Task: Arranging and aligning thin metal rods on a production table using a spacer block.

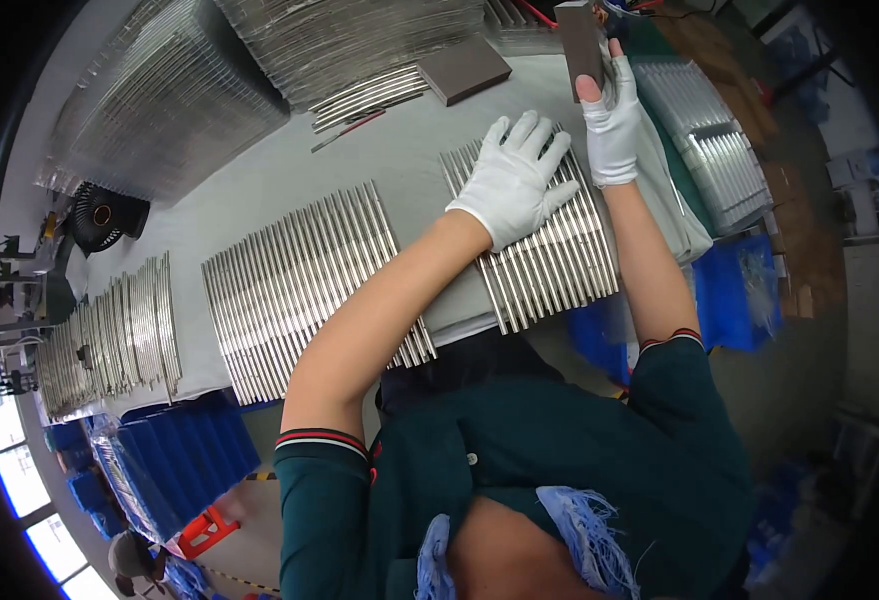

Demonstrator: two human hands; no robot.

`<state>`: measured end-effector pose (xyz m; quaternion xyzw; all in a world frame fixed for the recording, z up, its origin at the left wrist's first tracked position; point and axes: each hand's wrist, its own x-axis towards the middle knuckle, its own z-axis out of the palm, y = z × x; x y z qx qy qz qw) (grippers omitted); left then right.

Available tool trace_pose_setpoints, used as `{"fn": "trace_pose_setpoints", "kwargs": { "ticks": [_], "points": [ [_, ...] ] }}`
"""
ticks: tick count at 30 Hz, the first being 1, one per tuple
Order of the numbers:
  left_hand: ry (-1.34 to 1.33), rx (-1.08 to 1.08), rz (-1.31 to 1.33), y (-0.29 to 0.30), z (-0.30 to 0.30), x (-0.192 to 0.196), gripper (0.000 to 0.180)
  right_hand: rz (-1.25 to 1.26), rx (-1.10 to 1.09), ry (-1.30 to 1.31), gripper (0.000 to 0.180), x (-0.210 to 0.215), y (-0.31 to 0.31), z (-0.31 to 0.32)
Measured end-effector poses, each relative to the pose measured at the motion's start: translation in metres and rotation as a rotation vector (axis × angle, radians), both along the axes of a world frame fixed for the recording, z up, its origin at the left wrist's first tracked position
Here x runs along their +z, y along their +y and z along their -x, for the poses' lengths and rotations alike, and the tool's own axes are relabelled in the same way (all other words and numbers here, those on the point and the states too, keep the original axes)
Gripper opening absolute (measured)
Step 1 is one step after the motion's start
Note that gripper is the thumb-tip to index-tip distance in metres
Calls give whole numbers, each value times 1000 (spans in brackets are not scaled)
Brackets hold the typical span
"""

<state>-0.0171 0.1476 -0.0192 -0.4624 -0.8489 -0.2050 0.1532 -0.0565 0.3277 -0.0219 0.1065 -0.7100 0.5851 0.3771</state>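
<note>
- At about one o'clock from picture centre, your left hand [513, 178] lies flat, gloved fingers spread, pressing down on a row of shiny metal rods [550, 255]; it grips nothing.
- Up at one o'clock, near the top rim, your right hand [612, 118] is closed around a dark grey block [580, 40], which stands upright in its grasp, thumb along the block's near edge.
- That block sits just beyond the far end of the rod row, over the grey worktop [410, 150].
- Towards nine o'clock from your left hand, a second row of rods [300, 285] lies well apart from the first, your left forearm crossing its near corner.
- Around twelve o'clock, a second dark block [465, 70] rests flat on the worktop.
- Far out at nine o'clock, a third batch of rods [110, 335] lies by the worktop's end.
- Beyond, at eleven o'clock, clear ribbed trays [170, 95] are stacked.
</note>
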Motion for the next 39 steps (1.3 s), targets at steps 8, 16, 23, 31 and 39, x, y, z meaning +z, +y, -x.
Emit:
{"fn": "trace_pose_setpoints", "kwargs": {
  "ticks": [8, 16, 23, 31, 39],
  "points": [
    [-91, 57, 276, -89, -13, 10, 67, 26, 103, 4, 84, -2, 10, -7],
    [-60, -81, 167, -43, -30, 10, 66, 13, 71, -23, 84, 5, -1, -9],
    [-66, -187, 146, 29, -20, -3, 64, 129, -113, -50, 88, 16, 12, -14],
    [-187, -108, 276, -66, -50, 9, 70, -320, 49, -258, 83, 9, -3, -19],
    [-207, 17, 261, -123, -122, 25, 74, -953, 218, -110, 76, 8, -31, -26]
  ]
}}
